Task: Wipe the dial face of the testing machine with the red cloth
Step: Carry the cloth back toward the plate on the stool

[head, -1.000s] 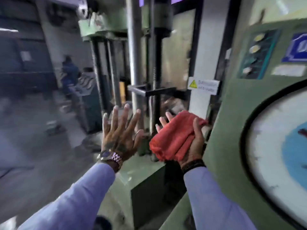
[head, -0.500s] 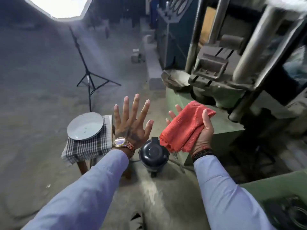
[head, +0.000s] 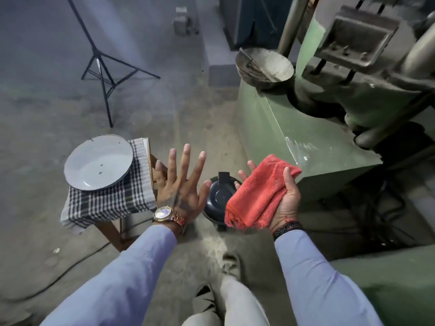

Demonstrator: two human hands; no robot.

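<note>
Red cloth [head: 260,195] lies bunched in right hand [head: 286,201], thumb clamped over it. Dial face not in view, so can't tell which way it lies; right hand, beside green machine base [head: 294,128], prob. does the wiping. Left hand [head: 182,184] bare, fingers spread. Black jug [head: 217,196] btwn hands, plate [head: 98,162] on checked cloth [head: 108,203] left.

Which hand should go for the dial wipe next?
Right. The right hand already holds the folded red cloth and is nearest the green machine. The left hand is empty, fingers spread. The dial itself isn't in view.
</note>
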